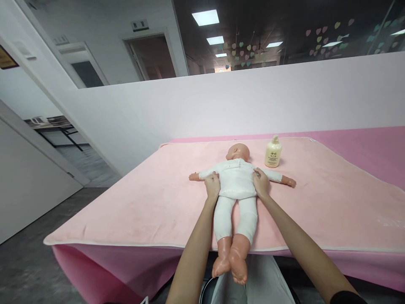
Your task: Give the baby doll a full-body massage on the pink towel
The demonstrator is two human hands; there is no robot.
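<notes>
A baby doll [238,179] in a white top and white trousers lies on a pink blanket [142,202]. Its head points away from me, its arms are spread, and its bare feet hang over the near edge. My left hand [211,185] is closed at the left side of the doll's top, just under its arm. At the opposite side, my right hand [261,182] is closed on the top's edge below the other arm. Both hands' fingers are curled against the white cloth.
A pale yellow pump bottle [273,153] stands on the blanket to the right of the doll's head. Behind the table rises a white wall [221,105] with a dark window above. A pink cloth [373,147] shows beneath the blanket.
</notes>
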